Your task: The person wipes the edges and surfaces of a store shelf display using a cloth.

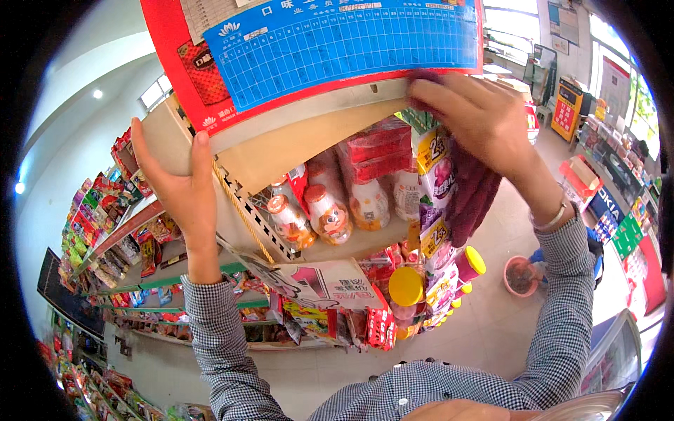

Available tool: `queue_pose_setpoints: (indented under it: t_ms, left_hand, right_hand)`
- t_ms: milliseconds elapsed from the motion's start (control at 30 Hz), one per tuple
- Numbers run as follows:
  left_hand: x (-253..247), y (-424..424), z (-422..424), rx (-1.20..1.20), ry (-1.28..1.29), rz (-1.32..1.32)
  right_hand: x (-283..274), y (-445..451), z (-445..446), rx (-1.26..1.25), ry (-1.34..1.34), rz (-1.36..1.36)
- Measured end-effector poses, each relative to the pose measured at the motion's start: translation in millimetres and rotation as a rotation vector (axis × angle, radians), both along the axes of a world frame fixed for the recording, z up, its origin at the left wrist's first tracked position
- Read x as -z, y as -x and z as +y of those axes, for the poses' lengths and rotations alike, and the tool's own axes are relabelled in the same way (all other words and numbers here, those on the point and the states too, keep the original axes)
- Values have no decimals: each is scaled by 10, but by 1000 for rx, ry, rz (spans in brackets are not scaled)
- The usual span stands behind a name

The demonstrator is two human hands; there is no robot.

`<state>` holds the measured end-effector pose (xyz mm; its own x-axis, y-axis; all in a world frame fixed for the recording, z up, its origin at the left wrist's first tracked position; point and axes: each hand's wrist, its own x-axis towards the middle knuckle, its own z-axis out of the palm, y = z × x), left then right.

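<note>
My left hand (184,192) is spread, thumb and fingers apart, against the cream side panel (171,131) of a shop shelf. My right hand (482,118) holds a dark maroon cloth (471,184), which hangs down beside the shelf. Its fingers are at the right end of the shelf's cream front edge (316,116); their tips are partly hidden. Above that edge is a red board (181,68) with a blue printed chart (342,47) on it. Below, white bottles with orange caps (329,216) stand under red wrapped packs (376,150).
A strip of purple snack packets (436,210) hangs at the shelf's right end, near yellow-lidded jars (405,287). A cardboard sign (321,284) juts out below the bottles. Snack shelves (121,252) line the left. A person's hand (538,273) is at a pink basin (520,278) on the floor.
</note>
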<state>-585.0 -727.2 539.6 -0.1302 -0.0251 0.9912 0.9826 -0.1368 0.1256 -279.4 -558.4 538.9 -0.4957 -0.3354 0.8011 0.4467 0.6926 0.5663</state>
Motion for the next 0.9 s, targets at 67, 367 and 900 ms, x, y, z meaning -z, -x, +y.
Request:
queue_pose_setpoints:
  t_ms: [67,367,900]
  left_hand:
    - [25,17,-1,-17,-6,7]
    - [14,-3,19,-32,20,-38]
    - [29,3,24,-111,7,5]
  right_hand:
    - [59,-213,66,22,81,56]
    - [88,290,-114,-22,5,71]
    - [324,-841,115,-378,888,317]
